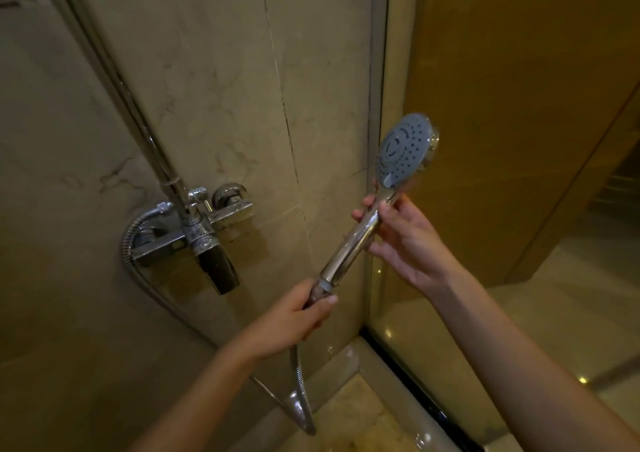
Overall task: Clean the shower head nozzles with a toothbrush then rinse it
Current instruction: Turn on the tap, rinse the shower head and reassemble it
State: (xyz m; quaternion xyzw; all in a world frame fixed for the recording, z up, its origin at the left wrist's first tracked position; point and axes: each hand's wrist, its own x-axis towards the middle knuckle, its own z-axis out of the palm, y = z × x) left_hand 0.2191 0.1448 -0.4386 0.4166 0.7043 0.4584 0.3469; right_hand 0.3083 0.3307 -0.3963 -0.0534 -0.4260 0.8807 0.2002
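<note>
The chrome shower head (406,148) points up and to the right, its grey nozzle face turned toward me. My left hand (298,316) grips the bottom end of its handle, where the metal hose (300,399) joins. My right hand (405,237) holds the upper part of the chrome handle just below the head, fingers curled round it. No toothbrush is in view.
A chrome mixer tap (204,233) with a lever is fixed to the beige marble wall (214,88) at left; the hose loops down from it. A glass shower panel (381,105) stands at right. Below lies the shower floor (346,417), which looks wet.
</note>
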